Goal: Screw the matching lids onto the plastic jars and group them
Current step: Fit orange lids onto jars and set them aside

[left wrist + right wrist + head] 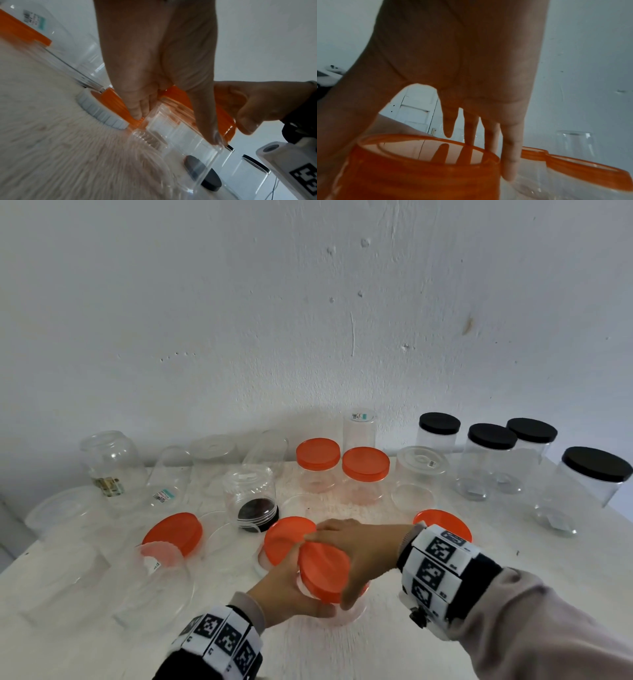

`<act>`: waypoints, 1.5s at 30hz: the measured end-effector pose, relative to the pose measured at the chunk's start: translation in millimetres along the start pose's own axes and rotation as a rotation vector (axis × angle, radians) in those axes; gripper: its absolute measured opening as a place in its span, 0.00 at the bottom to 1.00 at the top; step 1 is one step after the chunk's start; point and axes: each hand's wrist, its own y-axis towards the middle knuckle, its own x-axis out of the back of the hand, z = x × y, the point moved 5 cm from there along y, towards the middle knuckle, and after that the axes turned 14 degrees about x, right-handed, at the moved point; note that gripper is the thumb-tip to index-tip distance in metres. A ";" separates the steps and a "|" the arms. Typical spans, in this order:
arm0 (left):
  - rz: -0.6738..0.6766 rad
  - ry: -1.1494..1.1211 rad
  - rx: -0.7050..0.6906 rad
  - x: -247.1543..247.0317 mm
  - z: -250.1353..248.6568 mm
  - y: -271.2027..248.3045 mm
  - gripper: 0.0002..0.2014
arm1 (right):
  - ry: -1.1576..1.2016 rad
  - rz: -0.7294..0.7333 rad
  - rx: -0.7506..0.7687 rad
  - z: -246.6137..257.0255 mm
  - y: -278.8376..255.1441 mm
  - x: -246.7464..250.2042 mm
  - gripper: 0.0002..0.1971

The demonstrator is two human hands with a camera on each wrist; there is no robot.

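Now, hands: both meet on one jar (pixel 337 607) near the table's (pixel 376 652) front edge.
Left hand (pixel 287 587): grips the jar's clear wall from the left, thumb lying along the near side.
Right hand (pixel 356 553): spread over the orange lid (pixel 323 571), thumb at its near rim, fingers (pixel 511 148) reaching down past the far rim.
Lid: tilted on the jar's mouth; how far it is threaded on cannot be told.
Just beyond the hands: a second orange lid (pixel 286 537) leaning on a white ring (pixel 101 112).
Beyond the right wrist: a third orange lid (pixel 448 522), partly hidden.
Left of the hands: an orange-lidded jar (pixel 171 546) lying on its side among clear open jars.
Far behind the hands: two upright orange-capped jars (pixel 342 463), touching.
Far right of the hands: four black-capped jars (pixel 496 446), upright and close together.
Behind the left hand: a clear jar upturned over a black lid (pixel 257 513).
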 end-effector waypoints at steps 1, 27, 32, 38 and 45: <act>0.005 -0.020 -0.009 0.1 1.2 0.4 0.55 | -0.033 0.020 -0.004 1.5 2.0 1.2 0.54; 0.038 -0.149 -0.065 0.1 11.3 2.2 0.54 | -0.131 0.088 0.002 2.9 8.3 8.7 0.51; 0.012 -0.152 -0.074 -1.2 11.3 1.9 0.52 | -0.138 0.012 -0.150 -4.9 8.3 -0.5 0.56; -0.008 -0.139 -0.051 -1.5 13.4 1.7 0.47 | -0.085 0.072 -0.071 2.5 2.5 3.3 0.55; -0.015 -0.140 -0.077 -3.0 12.8 1.9 0.49 | -0.112 -0.004 -0.146 -1.2 1.7 -0.3 0.52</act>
